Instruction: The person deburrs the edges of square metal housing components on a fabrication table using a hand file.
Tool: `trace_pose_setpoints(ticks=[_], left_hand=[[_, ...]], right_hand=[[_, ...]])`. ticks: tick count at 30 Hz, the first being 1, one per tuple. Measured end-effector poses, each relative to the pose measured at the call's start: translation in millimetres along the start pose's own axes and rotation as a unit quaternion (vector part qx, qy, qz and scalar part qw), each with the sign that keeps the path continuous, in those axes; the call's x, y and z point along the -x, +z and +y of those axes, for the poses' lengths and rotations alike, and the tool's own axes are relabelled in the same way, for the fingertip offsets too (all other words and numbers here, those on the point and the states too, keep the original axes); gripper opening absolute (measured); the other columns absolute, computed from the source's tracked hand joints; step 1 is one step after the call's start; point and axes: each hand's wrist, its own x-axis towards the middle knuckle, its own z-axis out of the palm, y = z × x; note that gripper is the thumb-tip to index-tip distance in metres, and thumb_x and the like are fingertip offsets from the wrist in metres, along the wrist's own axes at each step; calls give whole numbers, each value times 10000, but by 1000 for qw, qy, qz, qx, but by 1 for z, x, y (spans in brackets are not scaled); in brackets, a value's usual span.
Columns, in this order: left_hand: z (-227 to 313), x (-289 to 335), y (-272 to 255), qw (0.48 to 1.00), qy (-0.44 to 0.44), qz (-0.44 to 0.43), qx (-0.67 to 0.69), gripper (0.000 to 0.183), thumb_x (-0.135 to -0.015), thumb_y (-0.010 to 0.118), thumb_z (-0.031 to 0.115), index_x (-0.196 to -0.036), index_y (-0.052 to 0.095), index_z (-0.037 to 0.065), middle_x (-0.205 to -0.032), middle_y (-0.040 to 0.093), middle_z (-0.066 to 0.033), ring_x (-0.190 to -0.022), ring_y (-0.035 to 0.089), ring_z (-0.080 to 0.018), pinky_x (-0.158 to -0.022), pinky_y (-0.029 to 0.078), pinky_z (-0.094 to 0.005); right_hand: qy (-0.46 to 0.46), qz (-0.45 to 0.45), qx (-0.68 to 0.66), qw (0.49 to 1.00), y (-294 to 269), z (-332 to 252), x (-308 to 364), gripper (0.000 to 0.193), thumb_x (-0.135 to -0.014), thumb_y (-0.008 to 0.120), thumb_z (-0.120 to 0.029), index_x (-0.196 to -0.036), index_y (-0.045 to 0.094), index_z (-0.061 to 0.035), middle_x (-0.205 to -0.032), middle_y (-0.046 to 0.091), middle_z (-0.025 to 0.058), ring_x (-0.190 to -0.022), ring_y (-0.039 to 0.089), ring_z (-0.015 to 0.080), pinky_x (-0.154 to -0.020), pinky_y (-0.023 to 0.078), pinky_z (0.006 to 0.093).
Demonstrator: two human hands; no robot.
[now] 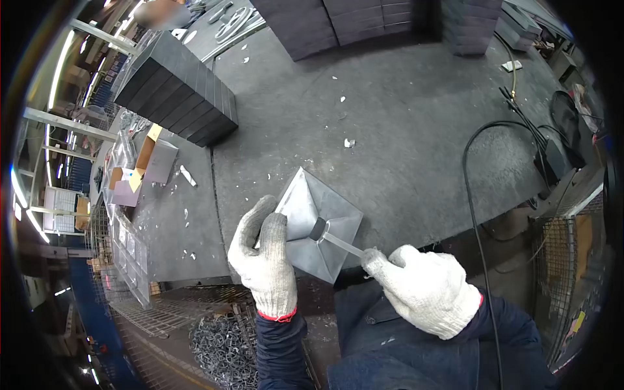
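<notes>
A square, shiny metal piece [302,205] with sloping faces like a shallow pyramid is near the front edge of the dark worktable [403,156]. At its middle is a small dark spot, perhaps an opening. My left hand [268,260], in a white knit glove, grips the piece by its left edge between thumb and fingers. A narrow, pale flat bar [344,245] runs from the middle of the piece to my right hand [426,286]. That hand, gloved as well, is closed around the bar's near end; any handle inside the fist is hidden.
Stacked dark blocks [179,91] stand at left, and more stacks [364,23] at the back. A black cable [465,162] loops down the right side. Left lie an opened carton [155,159] and white scraps; below is a heap of small metal parts [224,344].
</notes>
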Motion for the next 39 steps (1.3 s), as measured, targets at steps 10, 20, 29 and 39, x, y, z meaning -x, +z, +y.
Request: trace_pose_setpoints(ticks=[10,20,29,39], left_hand=[[5,4,8,1000,28,5,-13,377,-1023,763,107,-1336,744,-102,-1269,789,-199,-1162,738,-239,-1073,576,-377],[11,9,12,999,48,1,-22,351,-1001,767,65,-1317,766,-88,-1267,797,-198,-1177,736,-236,-1070,578,-373],[17,10,19,998,58,-3,-30,346,-976,780,30,-1306,776,-74,-1231,804,-177,-1175,735,-231,-1082,566,-388],[15,-11,11,998,29,-52,-25,376,-998,757,158,-1295,765,-72,-1222,784,-162,-1147,712,-220,-1062,548,-373]], right_hand=[[5,12,-18,1000,-3,-6,-5,436,-968,742,-156,-1403,711,-179,-899,646,67,-645,710,235,-556,559,384],[-5,-52,-11,999,-15,-3,-16,356,-1038,724,-190,-1392,706,-153,-905,649,67,-637,718,241,-560,570,390],[7,-18,0,1000,-23,1,-20,302,-1054,676,-167,-1353,692,-130,-876,655,85,-648,742,252,-580,599,384],[2,-29,-68,997,-28,-1,-2,387,-980,772,-151,-1361,713,-130,-849,620,68,-651,702,254,-597,599,383]])
